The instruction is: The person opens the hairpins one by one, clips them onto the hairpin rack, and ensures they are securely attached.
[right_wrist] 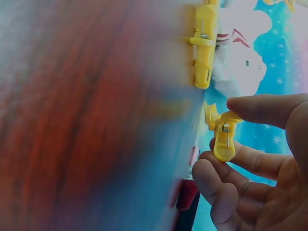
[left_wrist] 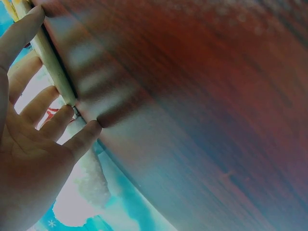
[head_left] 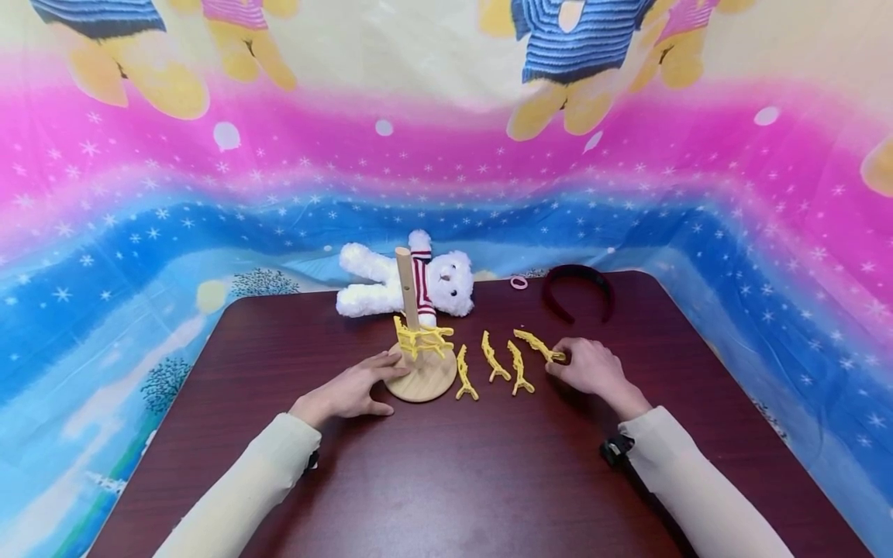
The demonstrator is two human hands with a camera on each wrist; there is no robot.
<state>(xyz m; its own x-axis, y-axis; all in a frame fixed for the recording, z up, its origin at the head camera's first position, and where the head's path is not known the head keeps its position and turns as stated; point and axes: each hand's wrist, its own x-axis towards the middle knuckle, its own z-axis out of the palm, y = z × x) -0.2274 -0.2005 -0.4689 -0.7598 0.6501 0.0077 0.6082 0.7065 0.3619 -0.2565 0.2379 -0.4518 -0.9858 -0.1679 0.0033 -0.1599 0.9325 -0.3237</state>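
Observation:
In the head view, my left hand (head_left: 351, 390) rests by the round wooden base (head_left: 422, 385) of a small stand, its fairly straight fingers touching the rim. The stand's upright post (head_left: 406, 283) carries yellow crocodile hair clips (head_left: 424, 339) low down. My right hand (head_left: 591, 367) pinches the end of another yellow hair clip (head_left: 533, 342). The right wrist view has this clip (right_wrist: 224, 142) between thumb and fingers. Three more yellow clips lie between stand and right hand: one beside the base (head_left: 465, 373), a middle clip (head_left: 494, 356) and a third clip (head_left: 519, 368).
Behind the stand, a white teddy bear (head_left: 449, 280) in a striped top lies on its back. A small pink hair tie (head_left: 518, 283) and a dark red headband (head_left: 577, 280) lie at the back right of the dark wooden table (head_left: 446, 480). Patterned cloth hangs behind.

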